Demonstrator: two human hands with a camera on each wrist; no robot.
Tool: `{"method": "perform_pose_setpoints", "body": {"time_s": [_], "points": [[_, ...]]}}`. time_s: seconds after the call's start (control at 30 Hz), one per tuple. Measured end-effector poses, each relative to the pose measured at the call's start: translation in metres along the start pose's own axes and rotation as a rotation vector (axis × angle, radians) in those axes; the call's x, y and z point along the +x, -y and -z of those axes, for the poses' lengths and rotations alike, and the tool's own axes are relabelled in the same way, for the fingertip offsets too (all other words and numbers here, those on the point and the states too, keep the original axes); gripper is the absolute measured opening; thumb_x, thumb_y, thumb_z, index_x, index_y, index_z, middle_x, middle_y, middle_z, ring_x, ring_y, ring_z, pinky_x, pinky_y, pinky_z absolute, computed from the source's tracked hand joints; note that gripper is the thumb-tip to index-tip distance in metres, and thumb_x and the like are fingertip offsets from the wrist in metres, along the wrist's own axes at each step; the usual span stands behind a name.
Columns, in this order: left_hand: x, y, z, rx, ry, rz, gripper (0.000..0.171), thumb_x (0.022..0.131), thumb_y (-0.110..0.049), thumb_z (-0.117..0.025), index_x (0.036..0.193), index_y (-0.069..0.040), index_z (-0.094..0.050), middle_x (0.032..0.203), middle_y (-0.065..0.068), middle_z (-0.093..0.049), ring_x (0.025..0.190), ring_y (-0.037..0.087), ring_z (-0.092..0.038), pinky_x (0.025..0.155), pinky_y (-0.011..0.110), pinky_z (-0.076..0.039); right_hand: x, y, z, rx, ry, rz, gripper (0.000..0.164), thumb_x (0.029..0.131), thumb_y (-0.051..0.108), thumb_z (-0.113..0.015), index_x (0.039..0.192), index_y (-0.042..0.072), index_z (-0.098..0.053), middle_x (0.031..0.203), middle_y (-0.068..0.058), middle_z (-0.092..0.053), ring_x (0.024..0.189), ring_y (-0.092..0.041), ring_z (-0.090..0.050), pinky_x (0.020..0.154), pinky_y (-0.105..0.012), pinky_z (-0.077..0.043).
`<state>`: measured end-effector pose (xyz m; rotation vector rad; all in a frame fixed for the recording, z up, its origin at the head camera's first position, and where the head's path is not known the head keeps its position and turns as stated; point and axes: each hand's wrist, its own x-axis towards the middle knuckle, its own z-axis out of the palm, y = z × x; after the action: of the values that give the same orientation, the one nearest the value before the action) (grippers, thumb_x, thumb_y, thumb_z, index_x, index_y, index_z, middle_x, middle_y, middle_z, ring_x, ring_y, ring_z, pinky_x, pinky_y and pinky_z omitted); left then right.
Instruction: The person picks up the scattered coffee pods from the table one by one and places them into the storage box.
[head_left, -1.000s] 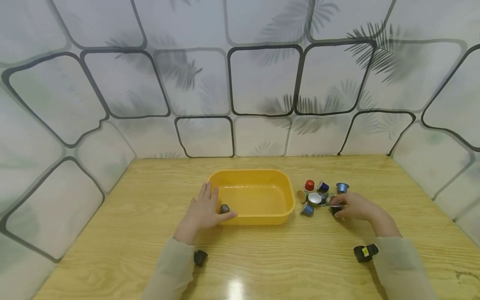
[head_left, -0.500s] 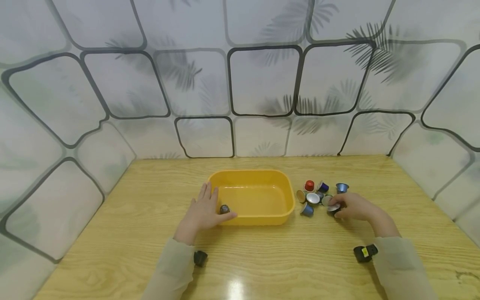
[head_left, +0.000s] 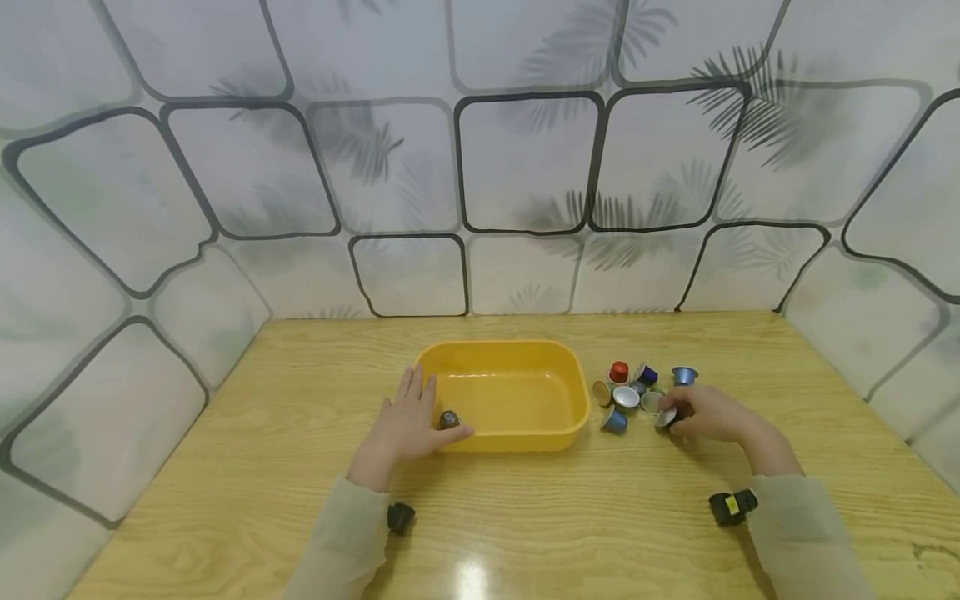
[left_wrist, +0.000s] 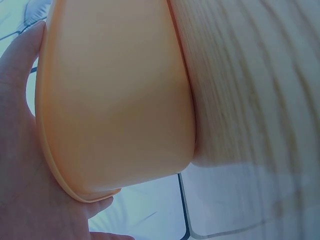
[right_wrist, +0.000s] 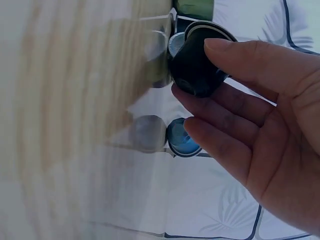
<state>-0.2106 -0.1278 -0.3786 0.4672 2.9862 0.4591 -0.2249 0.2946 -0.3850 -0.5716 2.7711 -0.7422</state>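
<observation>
My right hand [head_left: 708, 414] pinches a dark coffee capsule [right_wrist: 197, 65] between thumb and fingers, at the right side of a small group of capsules. In the head view its pale lid faces left and toward me. Spread along the left rim and front corner of a yellow plastic tub [head_left: 510, 437], my left hand [head_left: 405, 425] rests with fairly straight fingers. The left wrist view has its thumb [left_wrist: 22, 55] against the tub's rim. One dark capsule [head_left: 449, 419] lies inside the tub, near that thumb.
Right of the tub lie a red capsule [head_left: 618, 372], a purple one [head_left: 647, 373], a blue one [head_left: 614, 420] and several showing their lids. A light blue capsule [head_left: 684, 376] stands behind my right hand. A patterned wall [head_left: 525, 267] borders the wooden table [head_left: 540, 517].
The dark capsule in my right fingers has tipped, so its lid shows more. Neighbouring capsules shifted slightly left. My left hand and the tub have stayed put.
</observation>
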Motion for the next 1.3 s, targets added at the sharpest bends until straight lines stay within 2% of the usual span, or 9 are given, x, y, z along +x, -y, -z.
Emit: {"method": "perform_pose_setpoints", "body": {"time_s": [0.2,0.43,0.6,0.83,1.1,1.3], "points": [[0.0,-0.001,0.0,0.008,-0.004,0.002,0.105,0.072,-0.073,-0.042,0.14,0.001,-0.016,0.145,0.02,0.001,0.132,0.031,0.005,0.096,0.06,-0.015,-0.002,0.005,0.006,0.0,-0.056,0.034,0.026,0.076,0.007,-0.066,0.1,-0.002,-0.059,0.088,-0.004,-0.059,0.08,-0.018,-0.054,0.065,-0.032,-0.045],[-0.001,-0.002,0.0,-0.004,-0.016,-0.011,0.105,0.072,-0.073,-0.043,0.139,0.003,-0.017,0.144,0.022,-0.001,0.132,0.032,0.004,0.096,0.06,-0.015,-0.005,0.013,0.013,-0.023,-0.162,0.073,0.036,0.077,0.005,-0.066,0.108,-0.01,-0.054,0.097,-0.017,-0.06,0.089,-0.032,-0.057,0.072,-0.041,-0.047],[-0.001,-0.002,-0.001,-0.005,-0.012,-0.004,0.105,0.072,-0.073,-0.043,0.139,0.003,-0.017,0.144,0.021,-0.001,0.132,0.031,0.004,0.096,0.06,-0.015,-0.008,0.02,0.015,-0.013,-0.208,0.078,0.037,0.078,0.005,-0.065,0.11,-0.009,-0.053,0.102,-0.02,-0.058,0.094,-0.036,-0.056,0.076,-0.044,-0.046],[-0.001,-0.001,-0.001,-0.011,-0.01,0.0,0.105,0.072,-0.073,-0.043,0.14,0.002,-0.016,0.144,0.021,0.001,0.132,0.031,0.005,0.096,0.06,-0.014,-0.009,0.027,0.016,-0.012,-0.227,0.081,0.038,0.078,0.004,-0.065,0.111,-0.01,-0.053,0.103,-0.022,-0.058,0.094,-0.036,-0.056,0.076,-0.045,-0.046],[-0.001,0.003,-0.002,-0.022,-0.012,0.003,0.108,0.07,-0.076,-0.04,0.14,0.001,-0.015,0.144,0.02,0.003,0.132,0.03,0.006,0.096,0.06,-0.013,0.001,0.034,0.012,0.009,-0.246,0.114,0.033,0.079,0.004,-0.064,0.109,-0.007,-0.055,0.105,-0.02,-0.058,0.097,-0.036,-0.054,0.08,-0.046,-0.044],[0.001,0.003,-0.004,-0.013,-0.01,0.001,0.107,0.07,-0.076,-0.04,0.14,0.001,-0.015,0.144,0.02,0.003,0.132,0.03,0.007,0.096,0.06,-0.014,0.012,0.041,0.005,-0.011,-0.234,0.152,0.036,0.078,0.003,-0.065,0.111,-0.007,-0.054,0.104,-0.018,-0.059,0.097,-0.033,-0.055,0.079,-0.044,-0.045]]}}
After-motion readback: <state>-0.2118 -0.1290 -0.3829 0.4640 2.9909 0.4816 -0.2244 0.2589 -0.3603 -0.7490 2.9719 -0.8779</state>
